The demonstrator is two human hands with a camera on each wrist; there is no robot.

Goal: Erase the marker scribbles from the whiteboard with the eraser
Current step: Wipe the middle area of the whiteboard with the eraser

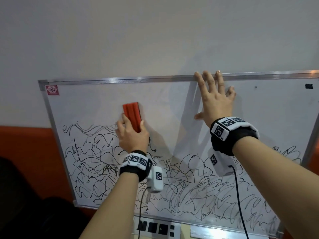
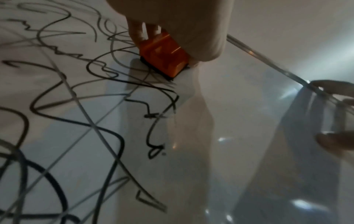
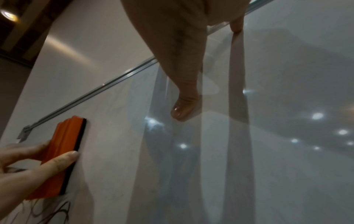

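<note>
Orange eraser point(image 1: 132, 116) pressed flat on whiteboard point(image 1: 107, 95), felt side down, just above black scribbles point(image 1: 96, 163); gripped by left hand point(image 1: 133, 137), fingers point(image 3: 63, 159) clamped along its edges for wiping pressure. Right hand point(image 1: 214, 104) spread flat near top frame, fingers released, likely steadying board.

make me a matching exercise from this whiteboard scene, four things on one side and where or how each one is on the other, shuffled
Things:
1. eraser
2. right hand
3. scribbles
4. red sticker

Places or states:
A. top left corner of the whiteboard
B. fingers spread flat, tips at the top frame
C. held by the left hand against the board
D. covering the lower part of the board

Pairs: 1-C, 2-B, 3-D, 4-A
</note>
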